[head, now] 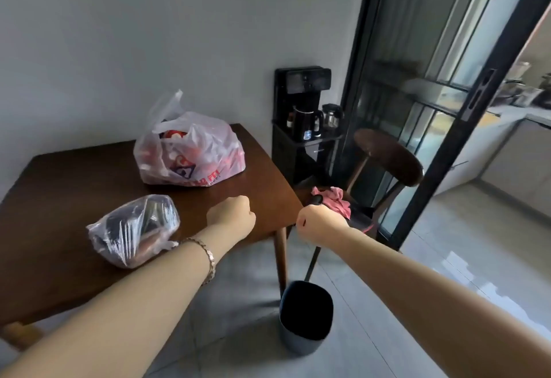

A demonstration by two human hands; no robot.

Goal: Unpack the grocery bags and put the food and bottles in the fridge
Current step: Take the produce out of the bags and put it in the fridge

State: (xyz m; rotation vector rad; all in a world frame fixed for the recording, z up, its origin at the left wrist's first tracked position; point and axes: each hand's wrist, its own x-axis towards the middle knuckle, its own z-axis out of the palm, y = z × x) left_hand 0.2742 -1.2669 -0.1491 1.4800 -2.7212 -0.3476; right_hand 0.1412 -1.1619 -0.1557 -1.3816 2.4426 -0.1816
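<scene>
Two grocery bags lie on a dark wooden table [68, 178]. The larger one, a pink-white plastic bag [190, 151] with red print, stands toward the far right part of the table, its handles up. A smaller clear bag [134, 228] holding dark items lies near the front edge. My left hand [232, 210] is curled into a fist over the table between the two bags, touching neither, with a bracelet on the wrist. My right hand [320, 224] is also a fist, held just past the table's right corner, with nothing visible in it.
A wooden chair [387, 160] with a pink cloth [335, 197] on its seat stands right of the table. A dark bin [305, 318] sits on the tiled floor by the table leg. A black water dispenser [301, 127] with kettles stands against the wall. A black-framed glass sliding door [432, 109] is at right.
</scene>
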